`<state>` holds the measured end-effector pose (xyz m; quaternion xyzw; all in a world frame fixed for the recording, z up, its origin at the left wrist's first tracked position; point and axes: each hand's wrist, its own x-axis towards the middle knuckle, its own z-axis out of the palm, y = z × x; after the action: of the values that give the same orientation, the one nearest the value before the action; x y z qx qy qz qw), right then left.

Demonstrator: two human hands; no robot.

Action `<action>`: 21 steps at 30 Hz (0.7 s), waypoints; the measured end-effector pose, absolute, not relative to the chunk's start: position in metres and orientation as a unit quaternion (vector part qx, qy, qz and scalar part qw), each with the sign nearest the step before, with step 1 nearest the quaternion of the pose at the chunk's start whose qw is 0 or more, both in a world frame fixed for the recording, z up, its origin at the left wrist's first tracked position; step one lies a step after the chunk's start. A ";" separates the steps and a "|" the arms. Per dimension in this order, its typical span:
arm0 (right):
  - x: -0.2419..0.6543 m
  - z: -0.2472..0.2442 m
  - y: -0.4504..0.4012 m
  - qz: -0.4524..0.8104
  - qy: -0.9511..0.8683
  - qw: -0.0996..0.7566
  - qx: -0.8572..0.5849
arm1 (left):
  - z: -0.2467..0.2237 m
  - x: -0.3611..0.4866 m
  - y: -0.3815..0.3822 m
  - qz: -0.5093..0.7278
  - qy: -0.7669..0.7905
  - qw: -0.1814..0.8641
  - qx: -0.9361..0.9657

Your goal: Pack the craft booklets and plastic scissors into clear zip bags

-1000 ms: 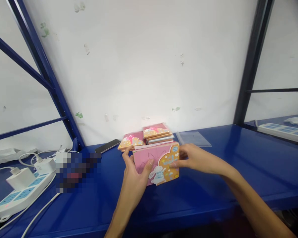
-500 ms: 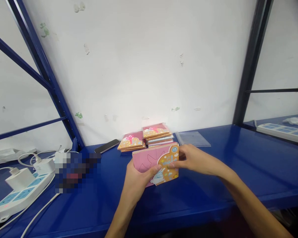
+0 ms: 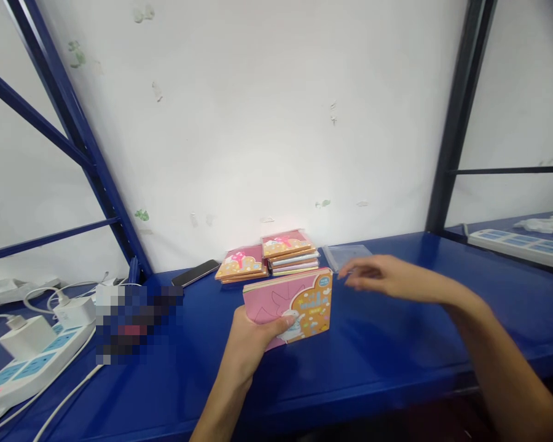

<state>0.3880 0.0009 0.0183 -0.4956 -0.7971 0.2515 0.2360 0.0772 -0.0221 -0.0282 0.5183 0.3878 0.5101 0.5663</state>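
A thick pink and orange booklet stack (image 3: 311, 307) stands tilted above the blue table, gripped by my left hand (image 3: 253, 334) with the thumb across its front. To its right, my right hand (image 3: 368, 274) is in the air, slightly blurred, its fingers loosely bent and apart with nothing in them. Behind the held stack lie two piles of similar booklets, a lower left pile (image 3: 242, 263) and a taller right pile (image 3: 288, 245). Clear plastic sleeves (image 3: 345, 255) lie flat beyond my right hand, which partly covers them.
A black phone (image 3: 196, 273) lies left of the piles. At the far left sits a white power strip (image 3: 32, 362) with chargers and cables. A blurred-out patch is beside it. Another power strip (image 3: 520, 245) is at the right, behind a dark post (image 3: 461, 116).
My right hand has let go of the booklet stack and moved right, away from it. My left hand still holds the stack. The view has shifted slightly.
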 end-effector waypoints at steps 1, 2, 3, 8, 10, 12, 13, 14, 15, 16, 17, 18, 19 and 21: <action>0.407 0.020 0.011 0.226 -0.772 0.229 -0.548 | -0.028 0.077 -0.022 0.507 0.391 0.566 0.520; 0.425 0.022 0.023 0.198 -0.743 0.221 -0.600 | -0.028 0.077 -0.023 0.503 0.392 0.566 0.522; 0.441 0.022 0.036 0.170 -0.703 0.213 -0.657 | -0.028 0.077 -0.023 0.500 0.393 0.566 0.524; 0.478 0.002 0.094 0.117 -0.578 0.133 -0.797 | -0.030 0.079 -0.023 0.505 0.395 0.548 0.537; 0.475 -0.013 0.103 0.115 -0.587 0.135 -0.790 | -0.030 0.080 -0.023 0.511 0.396 0.540 0.540; 0.471 -0.024 0.103 0.106 -0.602 0.145 -0.778 | -0.028 0.080 -0.025 0.522 0.393 0.536 0.534; 0.470 -0.026 0.101 0.107 -0.610 0.150 -0.770 | -0.025 0.079 -0.025 0.530 0.390 0.540 0.525; 0.470 -0.026 0.098 0.112 -0.619 0.157 -0.761 | -0.021 0.078 -0.027 0.538 0.385 0.548 0.512; 0.471 -0.023 0.094 0.120 -0.626 0.165 -0.752 | -0.017 0.076 -0.028 0.544 0.381 0.561 0.495; 0.472 -0.018 0.088 0.125 -0.631 0.177 -0.745 | -0.012 0.074 -0.030 0.549 0.376 0.575 0.475; 0.473 -0.012 0.083 0.125 -0.631 0.191 -0.741 | -0.007 0.071 -0.032 0.551 0.375 0.588 0.457; 0.474 -0.006 0.077 0.118 -0.628 0.205 -0.742 | -0.002 0.067 -0.033 0.553 0.378 0.595 0.443; 0.473 -0.001 0.072 0.106 -0.621 0.221 -0.745 | 0.003 0.063 -0.035 0.557 0.383 0.598 0.432; 0.468 0.004 0.065 0.070 -0.600 0.235 -0.762 | 0.012 0.056 -0.038 0.569 0.387 0.592 0.420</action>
<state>0.4682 0.0654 0.0039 -0.7616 -0.5998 0.0702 0.2352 0.0558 -0.0380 0.0116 0.4201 0.3866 0.5687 0.5922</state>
